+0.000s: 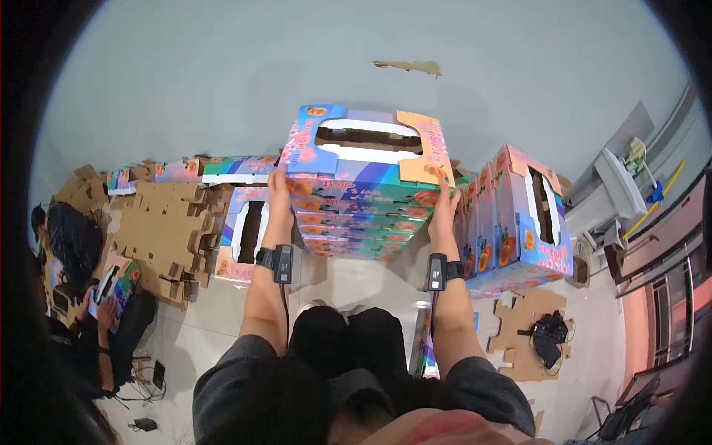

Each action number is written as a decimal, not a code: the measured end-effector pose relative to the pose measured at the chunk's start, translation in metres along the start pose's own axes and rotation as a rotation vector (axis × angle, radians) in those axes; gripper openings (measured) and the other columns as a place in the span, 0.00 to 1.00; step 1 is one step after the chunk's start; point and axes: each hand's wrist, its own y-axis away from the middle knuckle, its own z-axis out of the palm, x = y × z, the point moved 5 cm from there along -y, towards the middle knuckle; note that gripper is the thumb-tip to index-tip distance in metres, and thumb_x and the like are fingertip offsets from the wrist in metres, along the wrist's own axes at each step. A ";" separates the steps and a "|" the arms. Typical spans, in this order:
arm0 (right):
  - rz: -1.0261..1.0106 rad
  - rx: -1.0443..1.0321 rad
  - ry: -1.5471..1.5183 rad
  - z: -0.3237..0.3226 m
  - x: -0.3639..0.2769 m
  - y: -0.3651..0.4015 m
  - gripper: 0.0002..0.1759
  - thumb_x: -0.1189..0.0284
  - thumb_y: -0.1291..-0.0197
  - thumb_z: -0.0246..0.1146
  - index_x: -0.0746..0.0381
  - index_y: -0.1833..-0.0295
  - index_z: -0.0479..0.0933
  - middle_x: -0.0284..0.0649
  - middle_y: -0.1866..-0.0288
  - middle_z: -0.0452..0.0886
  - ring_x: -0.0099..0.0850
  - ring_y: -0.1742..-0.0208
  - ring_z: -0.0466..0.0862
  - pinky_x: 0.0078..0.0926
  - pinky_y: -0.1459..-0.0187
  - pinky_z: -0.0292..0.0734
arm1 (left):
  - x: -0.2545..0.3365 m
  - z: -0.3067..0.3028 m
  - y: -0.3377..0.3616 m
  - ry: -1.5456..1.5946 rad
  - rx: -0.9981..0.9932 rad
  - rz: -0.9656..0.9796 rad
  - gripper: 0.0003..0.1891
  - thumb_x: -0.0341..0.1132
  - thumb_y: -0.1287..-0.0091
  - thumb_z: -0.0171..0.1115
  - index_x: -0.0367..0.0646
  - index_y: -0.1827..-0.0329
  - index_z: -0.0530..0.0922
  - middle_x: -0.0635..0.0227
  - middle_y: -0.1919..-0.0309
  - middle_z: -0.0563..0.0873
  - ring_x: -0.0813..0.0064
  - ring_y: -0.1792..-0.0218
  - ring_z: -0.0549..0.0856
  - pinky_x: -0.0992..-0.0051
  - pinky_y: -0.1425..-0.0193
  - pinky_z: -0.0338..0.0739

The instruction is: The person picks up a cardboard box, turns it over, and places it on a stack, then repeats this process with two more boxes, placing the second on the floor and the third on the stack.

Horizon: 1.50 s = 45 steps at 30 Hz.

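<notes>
Directly in front of me stands a tall stack of printed cardboard fruit boxes [356,222], several layers high. The top fruit box [363,167] is blue, pink and orange, with a large white-edged opening in its upper face. My left hand [279,194] presses on its left side near the front corner, thumb toward the front. On the opposite side my right hand [446,199] holds the right front corner, fingers reaching up along it. Both hands grip the box between them; some fingertips are hidden behind its sides. A black device is strapped to each wrist.
More fruit boxes [519,215] stand in a row on the right. Another box [243,237] lies left of the stack, beside flat brown cardboard [159,230]. At far left a co-worker's hand [108,314] is on a box. A black bag-like item [547,339] lies on cardboard at right.
</notes>
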 end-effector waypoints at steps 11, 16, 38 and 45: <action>-0.144 -0.470 -0.038 -0.081 -0.033 0.156 0.47 0.78 0.49 0.65 0.55 0.26 0.49 0.43 0.28 0.59 0.37 0.27 0.59 0.36 0.28 0.53 | 0.058 -0.132 0.151 0.323 -0.386 -0.076 0.38 0.40 0.36 0.58 0.39 0.25 0.54 0.58 0.32 0.67 0.60 0.31 0.67 0.58 0.27 0.59; 0.101 -0.657 0.015 -0.120 -0.033 0.225 0.53 0.81 0.52 0.64 0.54 0.23 0.43 0.45 0.25 0.55 0.36 0.25 0.57 0.32 0.28 0.52 | 0.052 -0.202 0.221 -0.029 -0.440 -0.470 0.38 0.35 0.41 0.65 0.36 0.28 0.59 0.60 0.37 0.73 0.65 0.38 0.75 0.62 0.33 0.68; -0.913 -0.381 1.342 -0.078 -0.060 0.353 0.38 0.60 0.39 0.59 0.60 0.26 0.57 0.58 0.25 0.53 0.59 0.24 0.50 0.55 0.27 0.42 | 0.052 -0.218 0.334 -0.134 -0.629 -0.545 0.46 0.25 0.48 0.65 0.40 0.24 0.51 0.60 0.31 0.67 0.65 0.32 0.68 0.67 0.31 0.65; -0.890 -0.536 1.489 -0.075 -0.025 0.354 0.34 0.62 0.35 0.53 0.60 0.26 0.57 0.59 0.23 0.47 0.59 0.23 0.44 0.59 0.28 0.37 | 0.046 -0.225 0.328 -0.152 -0.687 -0.498 0.50 0.27 0.51 0.66 0.39 0.23 0.48 0.60 0.31 0.66 0.66 0.30 0.65 0.68 0.29 0.60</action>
